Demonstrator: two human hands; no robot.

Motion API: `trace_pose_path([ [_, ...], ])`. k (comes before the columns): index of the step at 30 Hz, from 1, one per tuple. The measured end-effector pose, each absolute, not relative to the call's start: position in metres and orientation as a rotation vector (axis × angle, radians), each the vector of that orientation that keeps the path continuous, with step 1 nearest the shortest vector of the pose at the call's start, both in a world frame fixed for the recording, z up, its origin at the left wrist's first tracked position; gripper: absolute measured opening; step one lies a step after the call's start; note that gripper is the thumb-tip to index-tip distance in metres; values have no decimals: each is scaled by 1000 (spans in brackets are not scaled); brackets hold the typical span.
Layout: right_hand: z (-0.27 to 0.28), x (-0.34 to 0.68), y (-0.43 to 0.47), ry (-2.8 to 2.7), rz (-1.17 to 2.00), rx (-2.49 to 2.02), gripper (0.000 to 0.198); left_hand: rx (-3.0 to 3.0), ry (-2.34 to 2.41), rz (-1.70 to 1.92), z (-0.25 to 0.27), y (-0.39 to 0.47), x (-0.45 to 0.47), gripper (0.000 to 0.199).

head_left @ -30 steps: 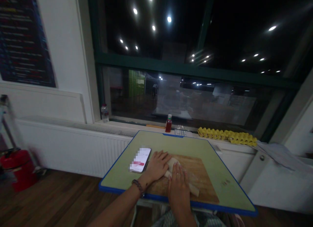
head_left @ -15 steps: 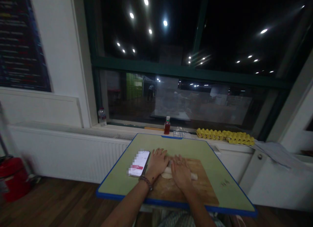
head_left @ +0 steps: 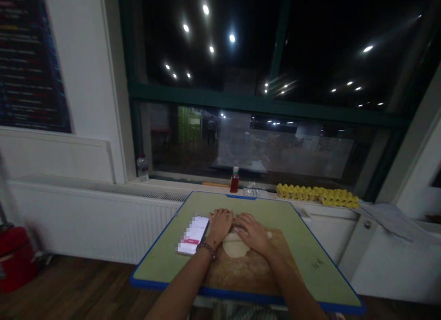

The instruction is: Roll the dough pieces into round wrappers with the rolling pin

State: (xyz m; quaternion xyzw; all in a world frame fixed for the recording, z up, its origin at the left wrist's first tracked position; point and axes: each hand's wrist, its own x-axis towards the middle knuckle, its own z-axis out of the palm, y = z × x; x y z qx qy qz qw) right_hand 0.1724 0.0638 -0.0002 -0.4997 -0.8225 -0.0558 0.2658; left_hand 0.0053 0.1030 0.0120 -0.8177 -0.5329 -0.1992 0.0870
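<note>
A pale rolling pin (head_left: 231,237) lies across a thin, flattened piece of dough (head_left: 236,249) on a wooden board (head_left: 246,276). My left hand (head_left: 220,225) is bent over the pin's left part, which it hides. My right hand (head_left: 254,233) rests over the pin farther right, fingers curved down on it, and the pin's end shows past the wrist. Most of the dough lies on the near side of the pin; its far part is covered by pin and hands.
A lit phone (head_left: 194,235) lies left of the board on the blue-edged green table (head_left: 320,283). Behind, the sill holds a bottle of red-brown liquid (head_left: 234,181), yellow egg trays (head_left: 317,195) and a clear bottle (head_left: 142,168). A radiator (head_left: 86,219) runs along the wall.
Both hands and the rolling pin have moved away from me across the board. More of the dough shows on the near side. My right fingers are more bent than before.
</note>
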Motion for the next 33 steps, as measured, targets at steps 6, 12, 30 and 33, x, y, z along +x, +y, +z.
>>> trace_pose_path([
  [6, 2, 189, 54, -2355, -132, -1272, 36, -2424, -1666, -891, 22, 105, 8, 37],
  [12, -6, 188, 59, -2194, -264, -1375, 32, -2356, -1605, -1130, 28, 86, -7, 34],
  [30, -6, 199, 56, -1603, -387, -1884, 18, -2829, -1596, -350, -8, 37, -8, 80],
  [33, -4, 198, 54, -1605, -383, -1868, 17, -2924, -1468, -371, 1, 41, -12, 72],
])
